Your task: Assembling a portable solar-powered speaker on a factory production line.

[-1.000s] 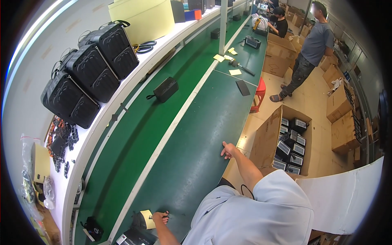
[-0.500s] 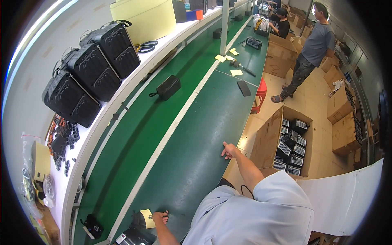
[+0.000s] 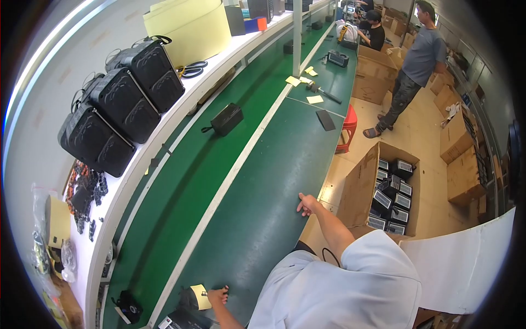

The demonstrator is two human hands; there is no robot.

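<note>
My left hand (image 3: 218, 296) is at the near left of the dark green bench (image 3: 263, 192), its fingers curled beside a yellow paper piece (image 3: 200, 296). Something small and dark shows at its fingertips, too small to name. Behind the paper is a dark, rounded object (image 3: 188, 299); below it lies a black device (image 3: 183, 319), partly cut off by the rim. My right hand (image 3: 308, 204) rests at the bench's right edge, fingers apart and loosely bent, with nothing visible in them.
A black speaker (image 3: 226, 119) and another black device (image 3: 127, 307) sit on the green belt (image 3: 175, 219). Large black speakers (image 3: 98, 140) line the white shelf (image 3: 101, 257). At right stands a carton (image 3: 356, 192) of solar-panelled devices. A person (image 3: 422, 60) stands beyond, near a red stool (image 3: 349, 129).
The view has tilted slightly. My left hand has shifted very little beside the yellow paper, and my right hand stays at the bench edge.
</note>
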